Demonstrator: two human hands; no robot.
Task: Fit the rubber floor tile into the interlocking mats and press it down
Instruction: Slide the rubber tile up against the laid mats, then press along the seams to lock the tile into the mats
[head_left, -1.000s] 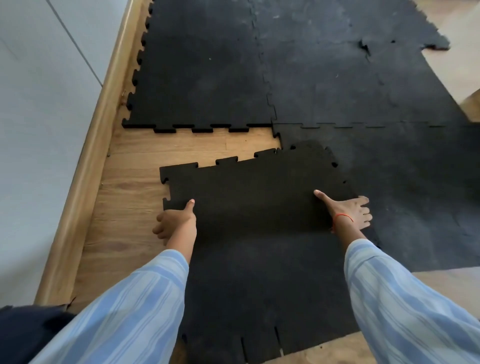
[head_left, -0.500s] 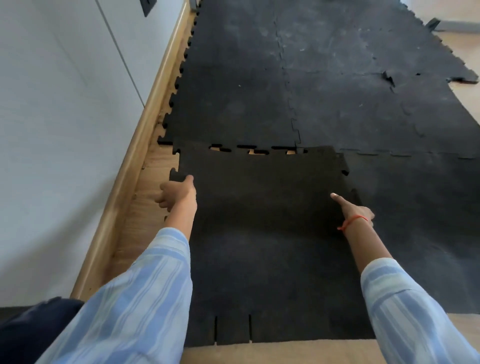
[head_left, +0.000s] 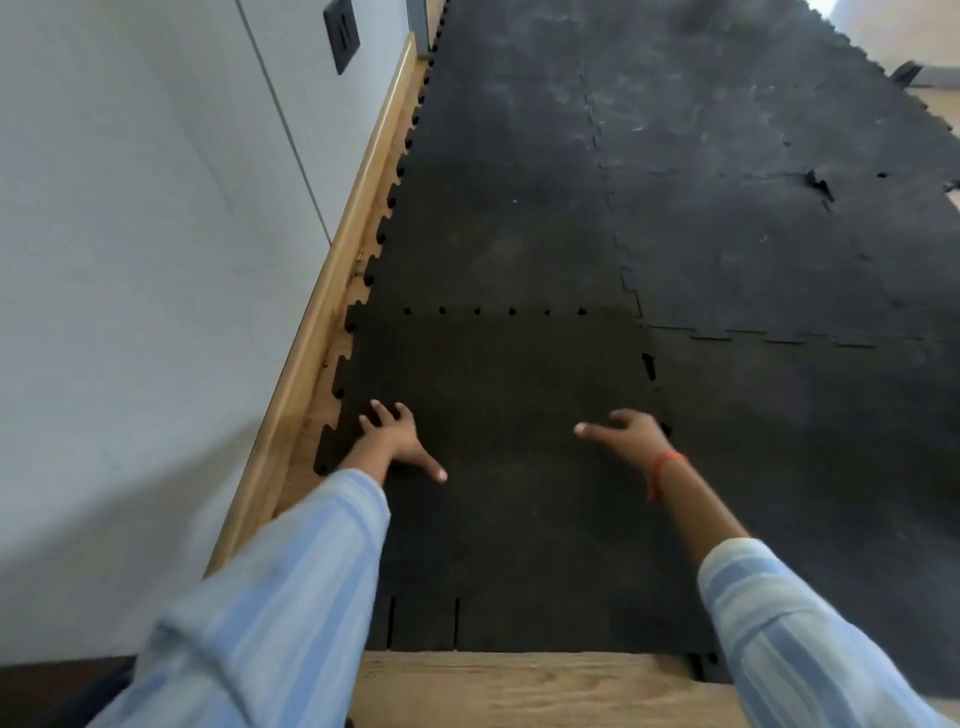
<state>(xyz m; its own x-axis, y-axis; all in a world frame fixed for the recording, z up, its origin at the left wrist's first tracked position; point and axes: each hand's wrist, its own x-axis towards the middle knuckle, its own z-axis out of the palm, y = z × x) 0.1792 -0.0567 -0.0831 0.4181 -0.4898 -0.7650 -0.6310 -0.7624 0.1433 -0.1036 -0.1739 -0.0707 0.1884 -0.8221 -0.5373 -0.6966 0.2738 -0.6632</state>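
Both hands lie open and flat on the rubber floor tile (head_left: 498, 415), gripping nothing: left hand (head_left: 396, 439) near its wall-side edge, right hand (head_left: 631, 434) by its seam. Beyond the fingertips, the tile abuts the interlocking mats (head_left: 519, 208); small gaps suggest pressing remains.

Both arms outstretched, left hand (head_left: 393, 437) and right hand (head_left: 629, 432) spread, palms down.
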